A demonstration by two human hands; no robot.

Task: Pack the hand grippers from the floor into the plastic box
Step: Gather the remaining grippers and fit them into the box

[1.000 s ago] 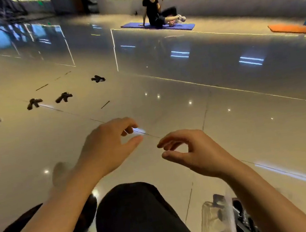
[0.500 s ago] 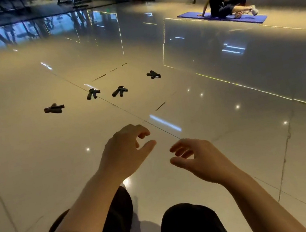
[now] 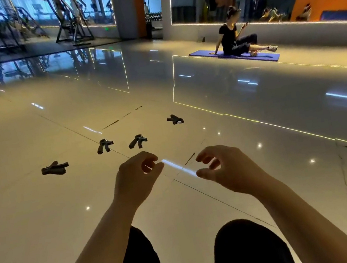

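Several black hand grippers lie apart on the glossy floor ahead of me: one at the left [image 3: 55,168], two in the middle [image 3: 104,145] [image 3: 137,141], and one farther right [image 3: 174,119]. My left hand [image 3: 137,179] hovers just short of the middle pair, fingers loosely curled, holding nothing. Beside it, my right hand [image 3: 226,173] is held the same way, also with nothing in it. The plastic box is out of view.
My knees in black trousers [image 3: 248,248] fill the bottom. A person sits on a purple mat [image 3: 269,56] at the far right. Gym machines [image 3: 70,18] and a pillar [image 3: 127,9] stand along the back. Tile seams cross the floor.
The view has swung left and up; the plastic box by my right leg has left the frame. The hand grippers now lie closer to centre. Both hands stay out in front, holding nothing.
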